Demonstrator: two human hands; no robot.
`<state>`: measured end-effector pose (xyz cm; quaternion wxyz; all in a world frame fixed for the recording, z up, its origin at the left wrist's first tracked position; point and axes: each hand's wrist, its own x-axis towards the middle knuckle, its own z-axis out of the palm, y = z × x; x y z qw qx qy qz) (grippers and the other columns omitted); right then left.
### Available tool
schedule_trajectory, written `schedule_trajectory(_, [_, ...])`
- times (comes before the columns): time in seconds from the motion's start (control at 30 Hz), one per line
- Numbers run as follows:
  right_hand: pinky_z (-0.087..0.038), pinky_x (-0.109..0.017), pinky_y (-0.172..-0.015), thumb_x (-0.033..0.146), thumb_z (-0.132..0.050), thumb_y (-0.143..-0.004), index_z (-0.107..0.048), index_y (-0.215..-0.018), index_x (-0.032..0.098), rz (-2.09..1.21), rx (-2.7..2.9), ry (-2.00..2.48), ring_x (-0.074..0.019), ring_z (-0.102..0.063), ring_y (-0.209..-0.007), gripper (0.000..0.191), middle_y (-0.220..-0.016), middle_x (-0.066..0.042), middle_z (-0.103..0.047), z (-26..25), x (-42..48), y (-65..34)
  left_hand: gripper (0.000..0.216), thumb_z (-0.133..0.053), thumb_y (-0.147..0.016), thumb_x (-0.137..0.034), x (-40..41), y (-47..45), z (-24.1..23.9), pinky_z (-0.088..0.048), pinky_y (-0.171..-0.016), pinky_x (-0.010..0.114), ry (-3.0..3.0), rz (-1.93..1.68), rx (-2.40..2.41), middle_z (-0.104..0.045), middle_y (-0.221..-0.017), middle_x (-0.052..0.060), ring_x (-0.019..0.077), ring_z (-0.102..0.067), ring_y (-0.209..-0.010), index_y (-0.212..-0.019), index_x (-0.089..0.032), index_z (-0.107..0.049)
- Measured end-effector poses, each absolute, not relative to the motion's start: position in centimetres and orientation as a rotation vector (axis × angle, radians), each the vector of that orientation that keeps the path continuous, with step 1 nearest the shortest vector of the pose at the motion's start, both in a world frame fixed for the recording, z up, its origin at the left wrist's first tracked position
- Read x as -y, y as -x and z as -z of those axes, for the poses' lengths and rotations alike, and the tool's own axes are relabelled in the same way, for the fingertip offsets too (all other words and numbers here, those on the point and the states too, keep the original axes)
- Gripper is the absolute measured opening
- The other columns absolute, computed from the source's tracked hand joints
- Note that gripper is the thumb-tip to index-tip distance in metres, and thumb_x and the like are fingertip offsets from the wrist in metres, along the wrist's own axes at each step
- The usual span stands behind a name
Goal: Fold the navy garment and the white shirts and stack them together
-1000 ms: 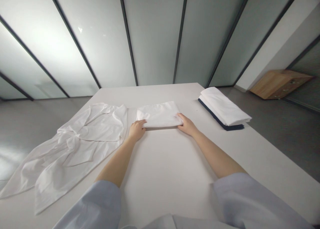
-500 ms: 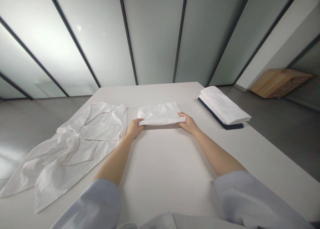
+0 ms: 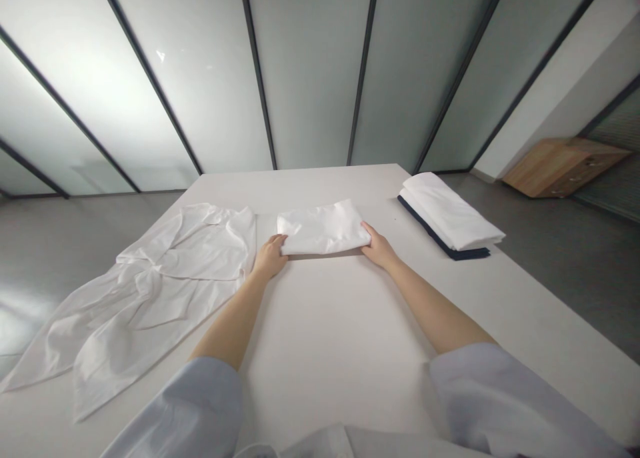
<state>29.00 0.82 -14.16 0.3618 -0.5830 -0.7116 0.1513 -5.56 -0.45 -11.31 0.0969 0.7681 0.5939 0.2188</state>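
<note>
A folded white garment (image 3: 323, 228) lies on the table in front of me as a neat rectangle. At its near left corner my left hand (image 3: 271, 257) is closed, with the fingers on top of the cloth. My right hand (image 3: 377, 247) grips the near right corner, its thumb side against the edge. Which garment it is cannot be told from the folds. To the left, a white shirt-like garment (image 3: 175, 265) lies spread and wrinkled, partly behind my left forearm.
On the right of the white table (image 3: 320, 351), a folded white cloth (image 3: 447, 208) rests on a dark navy one (image 3: 467, 253). Frosted glass panels (image 3: 310, 71) stand behind the table. A wooden cabinet (image 3: 555, 168) is on the floor at far right.
The rolled near edge of the folded garment now lies flatter, and its front looks smoother. Both hands remain at its corners, the right fingers shifted slightly off the top.
</note>
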Motion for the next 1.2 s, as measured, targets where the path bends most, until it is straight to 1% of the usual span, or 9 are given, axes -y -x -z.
schedule_trajectory(0.23, [-0.045, -0.046, -0.1, 0.018, -0.061, -0.065, -0.068, -0.102, 0.022, -0.232, 1.815, 1.337, -0.0286, -0.06, -0.109, 0.038, -0.114, -0.009, -0.065, 13.7, -1.2, -29.4, 0.049, -0.055, -0.067, -0.011, -0.2, 6.0, 11.4, -0.038, -0.112, 0.038, -2.184, -0.742, -1.766, -0.056, -0.137, 0.008, 0.0262, -0.053, -0.126, -0.113, -0.019, -0.069])
schedule_trajectory(0.33, [-0.041, -0.045, -0.104, 0.025, -0.061, -0.067, -0.065, -0.103, 0.023, -0.315, 1.701, 1.284, -0.0278, -0.055, -0.117, 0.036, -0.122, -0.008, -0.062, 13.4, -1.0, -29.4, 0.038, -0.055, -0.071, -0.017, -0.3, 6.2, 11.3, -0.04, -0.109, 0.038, -2.072, -0.912, -1.697, -0.061, -0.131, 0.007, 0.0254, -0.053, -0.124, -0.106, -0.02, -0.07])
schedule_trajectory(0.53, [-0.046, -0.04, -0.093, 0.035, -0.056, -0.071, -0.062, -0.098, 0.023, -0.653, 1.505, 1.364, -0.0264, -0.059, -0.102, 0.031, -0.102, -0.003, -0.069, 12.9, -0.5, -28.9, 0.044, -0.053, -0.081, -0.038, -0.4, 6.5, 11.5, -0.055, -0.078, 0.032, -1.702, -1.047, -1.559, -0.071, -0.094, 0.006, 0.0231, -0.066, -0.091, -0.116, -0.013, -0.061])
schedule_trajectory(0.63, [-0.046, -0.038, -0.087, 0.036, -0.058, -0.068, -0.06, -0.091, 0.023, -0.736, 1.481, 1.355, -0.0252, -0.059, -0.093, 0.027, -0.09, -0.001, -0.068, 12.6, -0.6, -29.3, 0.057, -0.061, -0.075, -0.035, -0.6, 6.8, 11.8, -0.051, -0.093, 0.037, -1.852, -0.981, -1.529, -0.065, -0.12, 0.011, 0.0257, -0.061, -0.111, -0.129, -0.015, -0.054])
schedule_trajectory(0.73, [-0.046, -0.035, -0.081, 0.037, -0.057, -0.066, -0.059, -0.084, 0.023, -0.83, 1.467, 1.316, -0.0237, -0.058, -0.086, 0.022, -0.082, 0.0, -0.066, 12.2, -0.7, -30.0, 0.06, -0.065, -0.072, -0.026, -0.7, 7.0, 11.9, -0.033, -0.113, 0.043, -2.155, -0.8, -1.489, -0.048, -0.145, 0.013, 0.0287, -0.04, -0.137, -0.131, -0.018, -0.056])
schedule_trajectory(0.97, [-0.043, -0.032, -0.077, 0.038, -0.055, -0.068, -0.061, -0.083, 0.022, -0.846, 1.332, 1.342, -0.0216, -0.056, -0.083, 0.023, -0.08, 0.001, -0.065, 12.4, -1.3, -30.3, 0.068, -0.067, -0.074, -0.033, -0.3, 6.5, 11.7, -0.026, -0.116, 0.049, -2.403, -0.675, -1.491, -0.026, -0.159, 0.011, 0.0335, -0.017, -0.147, -0.139, -0.02, -0.051])
schedule_trajectory(1.03, [-0.043, -0.031, -0.076, 0.039, -0.056, -0.068, -0.061, -0.084, 0.022, -0.862, 1.272, 1.357, -0.0205, -0.056, -0.081, 0.024, -0.079, 0.001, -0.065, 12.7, -1.6, -30.2, 0.063, -0.066, -0.074, -0.032, -0.2, 6.1, 11.7, -0.031, -0.114, 0.047, -2.374, -0.698, -1.459, -0.042, -0.151, 0.011, 0.0328, -0.029, -0.143, -0.134, -0.019, -0.055])
schedule_trajectory(1.1, [-0.044, -0.031, -0.075, 0.04, -0.056, -0.068, -0.06, -0.084, 0.021, -0.868, 1.222, 1.365, -0.0195, -0.056, -0.078, 0.024, -0.078, 0.002, -0.065, 12.8, -1.8, -30.3, 0.046, -0.062, -0.077, -0.035, -0.1, 5.8, 11.8, -0.041, -0.105, 0.044, -2.228, -0.698, -1.471, -0.065, -0.125, 0.011, 0.0317, -0.052, -0.126, -0.119, -0.016, -0.064])
schedule_trajectory(1.2, [-0.046, -0.031, -0.076, 0.036, -0.056, -0.068, -0.062, -0.084, 0.02, -0.9, 1.222, 1.328, -0.0199, -0.059, -0.081, 0.024, -0.08, 0.0, -0.067, 12.7, -1.7, -30.7, 0.041, -0.055, -0.082, -0.044, -0.2, 5.7, 12.3, -0.051, -0.087, 0.038, -1.91, -0.789, -1.543, -0.072, -0.092, 0.009, 0.0285, -0.064, -0.099, -0.102, -0.012, -0.069])
